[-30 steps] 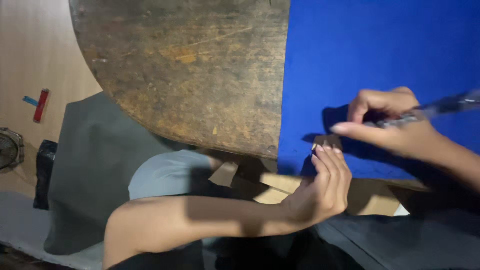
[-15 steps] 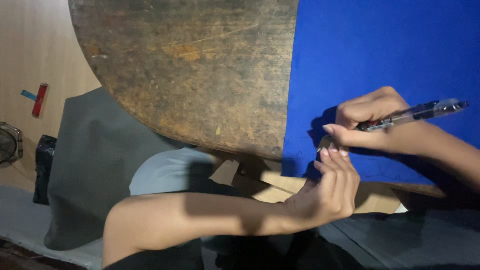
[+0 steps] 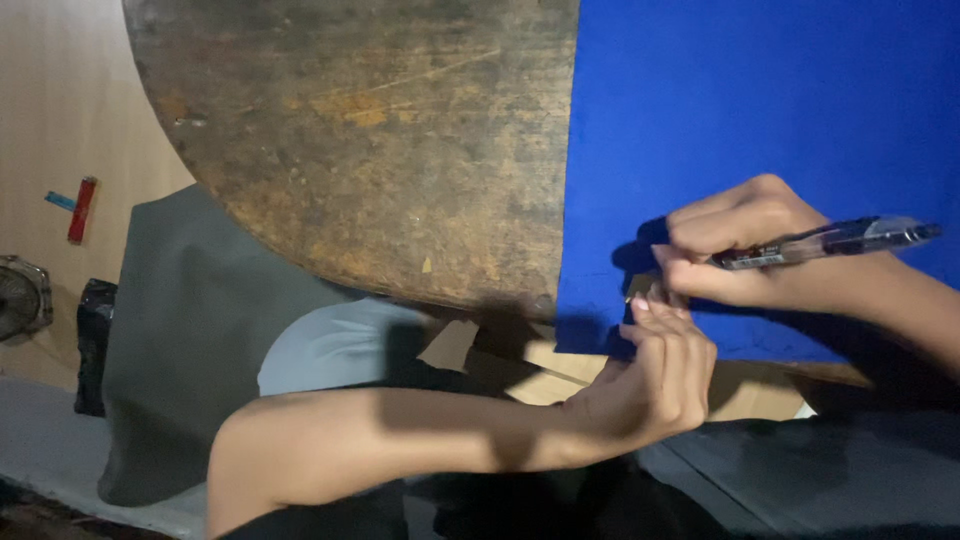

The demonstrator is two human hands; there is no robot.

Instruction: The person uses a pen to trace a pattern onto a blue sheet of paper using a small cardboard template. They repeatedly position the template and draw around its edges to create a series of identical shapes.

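Note:
A blue sheet [image 3: 760,110] lies on a worn round wooden table [image 3: 380,150]. My right hand [image 3: 745,245] grips a clear-barrelled pen [image 3: 830,243] and presses its tip end down near the sheet's lower left corner. My left hand [image 3: 665,365] reaches up from below, fingers curled, fingertips touching the blue sheet's lower edge and a small tan piece [image 3: 640,288] just under my right hand. The pen's tip is hidden by my fingers.
Tan cardboard pieces [image 3: 520,365] lie under the table's near edge. Grey fabric [image 3: 190,330] covers my lap on the left, dark fabric [image 3: 820,470] on the right. A red and blue object [image 3: 80,208], a fan [image 3: 20,295] and a black item [image 3: 95,340] sit on the floor.
My right hand has drawn in leftward and down towards the sheet's corner, with the pen now angled flatter. My left hand has risen slightly to meet it.

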